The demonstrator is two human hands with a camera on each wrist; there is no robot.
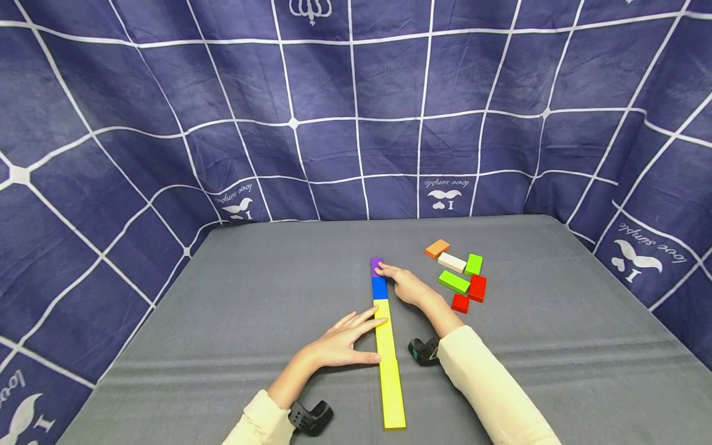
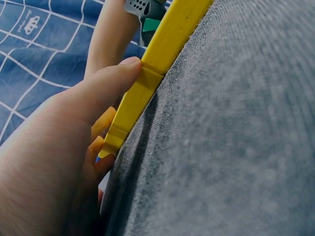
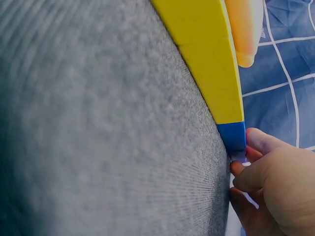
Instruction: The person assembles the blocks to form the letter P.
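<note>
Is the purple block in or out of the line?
In: the purple block sits at the far end, right beyond the blue block.

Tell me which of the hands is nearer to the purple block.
Right. The right hand is touching the purple block; the left hand is farther from it, closer to the person, at the yellow blocks.

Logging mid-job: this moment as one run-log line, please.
left hand: touching yellow blocks | right hand: touching purple block | blue block: between yellow and purple | loose blocks: off to right
</note>
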